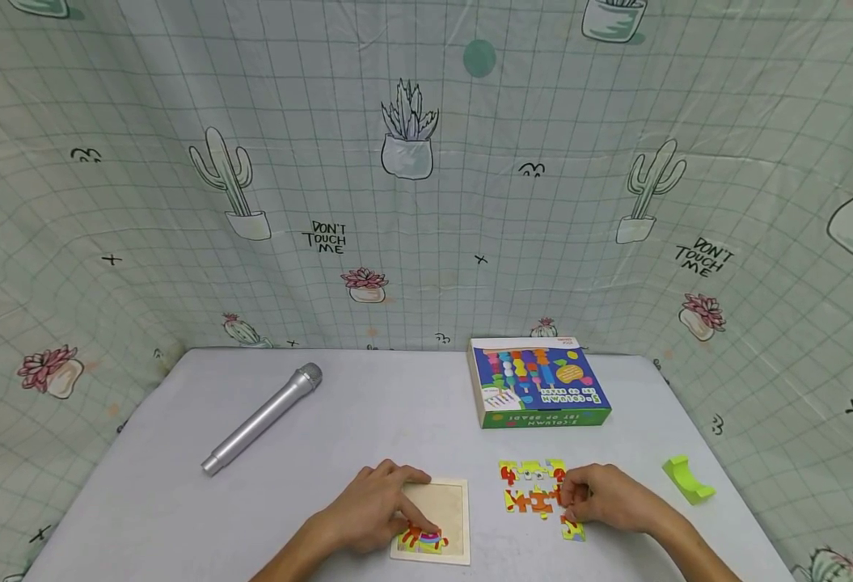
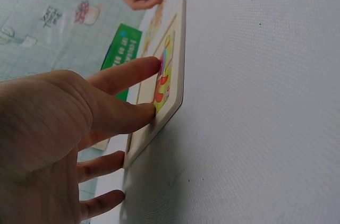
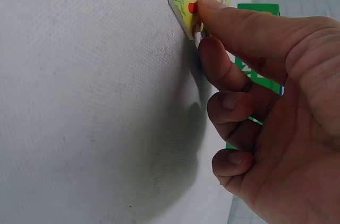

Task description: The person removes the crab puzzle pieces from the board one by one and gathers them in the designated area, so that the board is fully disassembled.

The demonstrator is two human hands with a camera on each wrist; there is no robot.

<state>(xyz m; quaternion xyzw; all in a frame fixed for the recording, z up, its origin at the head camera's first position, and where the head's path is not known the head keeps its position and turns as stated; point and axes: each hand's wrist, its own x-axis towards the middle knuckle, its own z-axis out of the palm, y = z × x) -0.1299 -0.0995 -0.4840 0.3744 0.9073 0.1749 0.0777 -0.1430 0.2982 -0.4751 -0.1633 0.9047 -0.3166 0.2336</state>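
Note:
A shallow square wooden puzzle tray lies in front of me, with joined colourful pieces along its near edge. My left hand reaches over the tray's left side. Its thumb and index finger press on those pieces, and the other fingers spread at the frame's edge. To the right, several loose puzzle pieces with orange, red and yellow print lie in rough rows. My right hand pinches a yellow corner puzzle piece between thumb and index finger, the other fingers curled. Its far part is hidden by the thumb.
A blue and green bead-game box lies behind the loose pieces. A silver microphone rests at the left of the white table. At the right lies a lime-green curved block. A patterned cloth hangs behind.

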